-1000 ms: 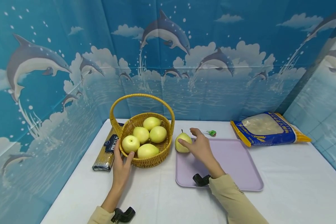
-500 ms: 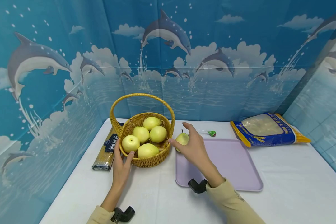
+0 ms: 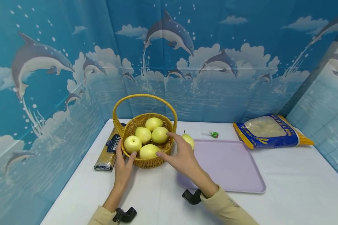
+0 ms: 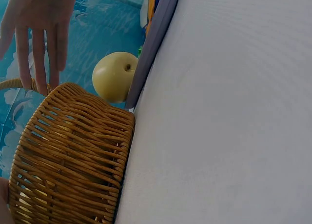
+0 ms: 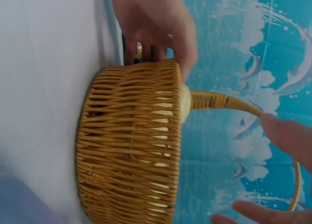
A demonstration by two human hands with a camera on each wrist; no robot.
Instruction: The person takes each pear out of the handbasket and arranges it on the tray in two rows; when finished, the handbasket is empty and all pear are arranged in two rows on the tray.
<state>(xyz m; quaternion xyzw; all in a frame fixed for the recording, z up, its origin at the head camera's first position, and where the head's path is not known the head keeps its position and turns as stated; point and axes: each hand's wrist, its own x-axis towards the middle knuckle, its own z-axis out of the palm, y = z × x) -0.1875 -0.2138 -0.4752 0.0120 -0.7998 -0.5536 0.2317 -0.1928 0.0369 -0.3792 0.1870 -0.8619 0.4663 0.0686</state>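
A yellow wicker basket point(image 3: 150, 163) with a tall arched handle holds several pale yellow pears point(image 3: 143, 135). My left hand point(image 3: 123, 170) grips its left rim, thumb over the edge and fingers along the outer wall. Above the basket's right front side is my right hand point(image 3: 184, 157), thumb and fingers spread and nothing held; in the left wrist view its fingers point(image 4: 39, 58) point down toward the rim. Another pear point(image 3: 188, 141), stem up, sits at the far left corner of a lilac tray point(image 3: 228, 162), partly hidden behind the right hand.
Left of the basket lies a packet of spaghetti point(image 3: 104, 157), partly covered by the basket. A green lollipop point(image 3: 214, 134) is behind the tray, and a blue and yellow bag point(image 3: 273, 132) lies at the back right. A dolphin-print curtain point(image 3: 169, 87) encloses the white table.
My right hand has moved left, away from the pear on the tray, to over the basket's right side. The left hand keeps its hold on the rim.
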